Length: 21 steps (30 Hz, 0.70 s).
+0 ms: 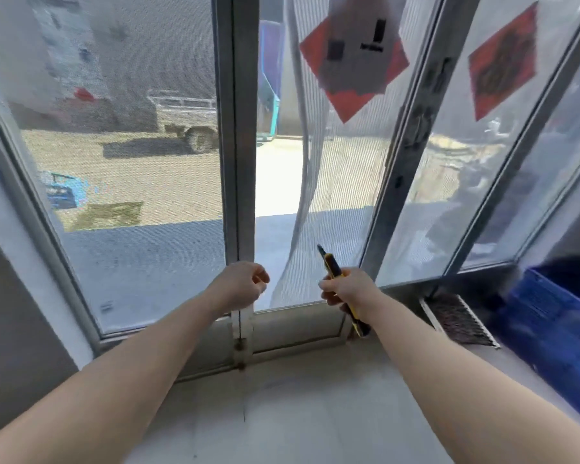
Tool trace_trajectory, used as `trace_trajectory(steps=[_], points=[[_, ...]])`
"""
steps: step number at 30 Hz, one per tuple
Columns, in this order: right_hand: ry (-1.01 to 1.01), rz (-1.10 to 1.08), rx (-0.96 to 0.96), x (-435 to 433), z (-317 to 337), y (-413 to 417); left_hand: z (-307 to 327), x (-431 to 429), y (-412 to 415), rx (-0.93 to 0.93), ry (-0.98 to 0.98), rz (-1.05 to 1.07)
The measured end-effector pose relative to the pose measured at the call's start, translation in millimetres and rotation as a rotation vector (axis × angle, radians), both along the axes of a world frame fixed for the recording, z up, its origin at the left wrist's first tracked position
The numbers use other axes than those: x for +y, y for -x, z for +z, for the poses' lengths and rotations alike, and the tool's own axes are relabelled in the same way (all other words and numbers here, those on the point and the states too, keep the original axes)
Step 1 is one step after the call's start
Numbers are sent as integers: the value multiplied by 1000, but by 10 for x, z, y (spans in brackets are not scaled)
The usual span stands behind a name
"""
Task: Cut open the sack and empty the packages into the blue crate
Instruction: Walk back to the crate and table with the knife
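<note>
While both bare arms were stretched toward the doorway, the left hand was in front of the lower part of the centre door post, fingers curled in. Could not tell whether it pinched anything. Right of the post, the right hand gripped a yellow-and-black utility knife, fist wrapped round the handle. The blade end pointed up and away, and the tail end stuck out below the wrist. A mesh curtain hung just right of the post, its lower edge between the two hands. The blue crate sat low and well right of the post, blurred. A dark ribbed mat lay between post and crate, just beside the crate. A red diamond paper was on the glass, up and right of the post. A small truck stood outside, left of the post.
</note>
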State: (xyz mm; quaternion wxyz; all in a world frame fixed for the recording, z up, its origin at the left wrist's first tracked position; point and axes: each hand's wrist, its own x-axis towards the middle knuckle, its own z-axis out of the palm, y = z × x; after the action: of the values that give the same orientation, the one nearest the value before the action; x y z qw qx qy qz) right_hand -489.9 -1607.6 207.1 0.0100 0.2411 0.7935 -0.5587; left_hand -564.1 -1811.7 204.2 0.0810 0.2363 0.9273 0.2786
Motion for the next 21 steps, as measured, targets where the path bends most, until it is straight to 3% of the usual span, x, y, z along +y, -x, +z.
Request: trace_trajectory(steps=[21], points=[[-48,-529,-46,3518,116,-1696,105,3952,-738,92,50,-482]])
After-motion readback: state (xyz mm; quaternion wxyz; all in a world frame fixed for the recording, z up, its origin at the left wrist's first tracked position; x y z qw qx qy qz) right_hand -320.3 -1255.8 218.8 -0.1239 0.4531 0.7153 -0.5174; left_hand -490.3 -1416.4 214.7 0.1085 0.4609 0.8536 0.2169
